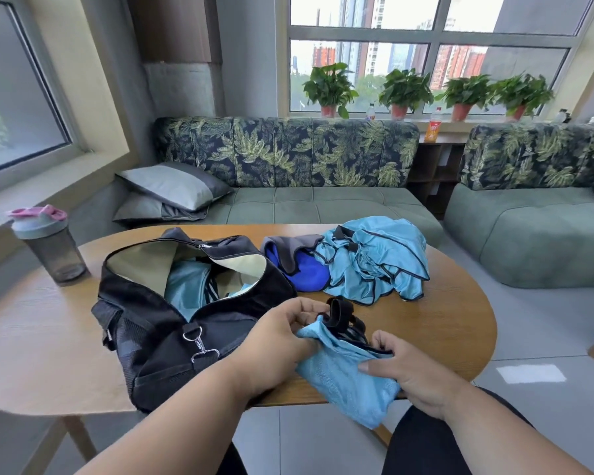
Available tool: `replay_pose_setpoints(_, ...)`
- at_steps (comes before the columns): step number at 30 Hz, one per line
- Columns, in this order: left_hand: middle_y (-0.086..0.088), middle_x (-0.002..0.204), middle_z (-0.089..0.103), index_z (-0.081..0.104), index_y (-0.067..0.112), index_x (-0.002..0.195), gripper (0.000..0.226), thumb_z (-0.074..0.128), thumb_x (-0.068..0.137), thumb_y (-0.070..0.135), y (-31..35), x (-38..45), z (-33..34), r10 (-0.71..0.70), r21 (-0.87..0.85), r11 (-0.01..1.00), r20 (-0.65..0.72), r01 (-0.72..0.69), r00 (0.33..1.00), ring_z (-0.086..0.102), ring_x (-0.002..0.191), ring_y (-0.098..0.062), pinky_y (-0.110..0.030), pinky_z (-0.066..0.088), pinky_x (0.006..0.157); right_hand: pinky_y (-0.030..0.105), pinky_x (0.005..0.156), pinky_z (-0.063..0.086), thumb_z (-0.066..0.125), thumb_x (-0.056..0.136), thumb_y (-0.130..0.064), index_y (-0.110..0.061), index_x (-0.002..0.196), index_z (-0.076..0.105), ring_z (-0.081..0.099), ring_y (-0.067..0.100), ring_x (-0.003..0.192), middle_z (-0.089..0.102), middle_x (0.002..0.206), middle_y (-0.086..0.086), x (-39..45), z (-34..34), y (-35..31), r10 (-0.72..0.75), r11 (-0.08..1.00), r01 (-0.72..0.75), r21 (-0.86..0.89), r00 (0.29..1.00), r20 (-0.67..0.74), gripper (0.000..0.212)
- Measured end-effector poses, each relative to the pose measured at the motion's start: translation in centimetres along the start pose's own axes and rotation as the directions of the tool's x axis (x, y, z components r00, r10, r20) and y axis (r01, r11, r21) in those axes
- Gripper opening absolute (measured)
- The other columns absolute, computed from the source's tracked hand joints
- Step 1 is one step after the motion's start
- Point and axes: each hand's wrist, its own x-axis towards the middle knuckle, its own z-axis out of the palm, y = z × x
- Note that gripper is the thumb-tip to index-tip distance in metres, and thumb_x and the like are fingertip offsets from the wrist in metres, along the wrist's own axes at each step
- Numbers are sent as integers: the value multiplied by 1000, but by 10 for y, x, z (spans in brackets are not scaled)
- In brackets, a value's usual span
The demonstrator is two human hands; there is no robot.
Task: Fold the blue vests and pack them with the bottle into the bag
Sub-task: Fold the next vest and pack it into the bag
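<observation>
Two hands are working one folded vest point(343, 368) at the near edge of the table point(426, 323): our left hand point(282, 341) is pinching its upper corner beside the black straps, and our right hand point(405, 368) is pressing down on the bundle with curled fingers and the thumb laid flat. Part of the vest is hanging over the table's rim, so we are judging that a loosened grip could let the fold spring open or the cloth slide to the floor. More vests point(374, 265) are lying crumpled further back, beside a darker blue cloth point(306, 272). The bag point(172, 317) is gaping open to our left with blue fabric already showing inside; its mouth is sagging, which could snag the bundle. The bottle point(48, 241) is standing well apart, at the far left. We are sitting at a wooden table facing a leaf-patterned sofa point(288, 156), with potted plants point(405, 90) along the window sill.
</observation>
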Motion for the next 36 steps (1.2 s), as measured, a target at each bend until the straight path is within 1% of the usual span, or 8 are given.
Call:
replay_pose_setpoints(3, 11, 86, 71, 75, 27, 109, 52, 62, 85, -17, 16, -14, -21, 46, -33, 998, 41, -45, 998, 66, 80, -8, -22, 53, 77, 53, 104, 54, 94, 73, -13, -9, 128, 57, 69, 37, 118, 70, 128, 15, 1, 21, -18, 11, 995, -23, 95, 992, 124, 66)
replay_pose_setpoints(6, 1, 91, 69, 75, 30, 110, 50, 65, 84, -11, 22, -22, -44, 58, -30, 998, -6, -58, 998, 64, 83, -12, -27, 53, 80, 56, 115, 46, 91, 75, -9, -10, 145, 55, 58, 43, 134, 63, 143, 20, 5, 51, -35, 26, 984, -79, 158, 950, 311, 78)
replay_pose_setpoints(12, 0, 118, 72, 71, 37, 119, 51, 71, 75, 12, 17, -34, -85, -2, -109, 994, -216, -22, 976, 71, 109, -19, -41, 60, 97, 51, 102, 56, 82, 82, -18, 4, 129, 70, 67, 44, 117, 66, 133, 31, 14, 100, -56, 86, 944, -176, 280, 948, 307, 53)
replay_pose_setpoints(16, 5, 137, 59, 50, 31, 145, 88, 82, 65, 47, 11, -41, -106, -192, -306, 951, -475, 43, 859, 59, 124, -11, -32, 49, 103, 46, 87, 61, 78, 88, -13, 4, 133, 66, 71, 41, 111, 69, 129, 28, 23, 135, -73, 17, 915, -118, 385, 967, 256, 50)
replay_pose_setpoints(20, -6, 132, 71, 55, 12, 147, 88, 85, 78, 58, 15, -55, -109, -372, -548, 819, -280, 171, 885, 72, 116, -28, -45, 52, 108, 43, 90, 61, 65, 99, -9, -3, 132, 65, 74, 35, 112, 75, 123, 18, 35, 168, -92, -63, 921, 26, 388, 995, 83, 33)
replay_pose_setpoints(23, -15, 116, 78, 76, 6, 122, 41, 71, 97, 38, 21, -60, -108, -400, -639, 739, -159, 215, 903, 77, 106, -31, -48, 54, 104, 44, 99, 57, 62, 103, -13, -8, 133, 65, 73, 31, 115, 76, 123, 13, 44, 184, -101, -89, 955, 62, 289, 993, 79, 30)
replay_pose_setpoints(30, -22, 107, 78, 67, 1, 122, 28, 70, 94, 1, 1, -48, -119, -513, -734, 661, -291, 155, 808, 78, 94, -41, -50, 63, 78, 46, 109, 51, 52, 107, -47, -21, 122, 77, 72, 23, 116, 78, 120, 3, 57, 180, -116, -25, 994, 16, 110, 996, 88, 40)
replay_pose_setpoints(36, -21, 103, 79, 61, 8, 129, 36, 69, 95, 0, 0, -38, -136, -519, -715, 691, -386, 109, 763, 79, 83, -40, -48, 63, 64, 41, 80, 54, 63, 88, -63, -26, 100, 55, 64, 18, 85, 65, 90, -6, 102, 149, -135, -347, 785, 42, -618, 856, -383, 39)
